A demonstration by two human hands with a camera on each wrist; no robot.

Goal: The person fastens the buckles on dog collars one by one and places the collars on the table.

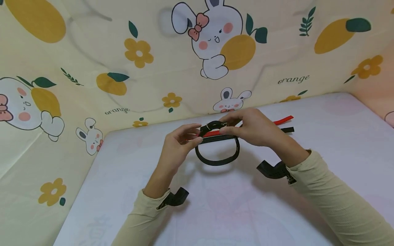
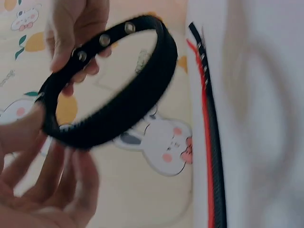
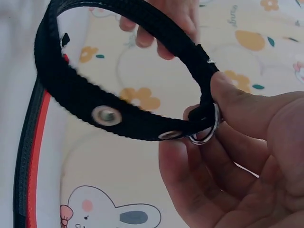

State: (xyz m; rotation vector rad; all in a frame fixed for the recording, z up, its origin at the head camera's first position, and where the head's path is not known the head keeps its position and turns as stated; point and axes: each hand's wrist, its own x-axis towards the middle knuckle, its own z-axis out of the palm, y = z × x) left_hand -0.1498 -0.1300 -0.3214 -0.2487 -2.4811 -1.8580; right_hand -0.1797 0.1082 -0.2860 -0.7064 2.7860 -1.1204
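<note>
Both hands hold up a black collar (image 1: 217, 162), fastened into a loop, above the table. My left hand (image 1: 180, 145) pinches one side of it, thumb and fingers at the band in the left wrist view. On the opposite side, my right hand (image 1: 253, 128) pinches the band beside a silver D-ring (image 3: 205, 133), with the thumb on top. Round metal eyelets (image 3: 107, 115) dot the band. Behind the loop, a red strap (image 1: 284, 120) and a black strap (image 1: 288, 130) lie side by side on the table, partly hidden by the right hand and the collar.
A white-covered table (image 1: 215, 212) spreads under the arms. A cream cloth printed with rabbits and oranges (image 1: 144, 78) hangs behind and to the left. Black bands (image 1: 272, 169) sit at both cuffs.
</note>
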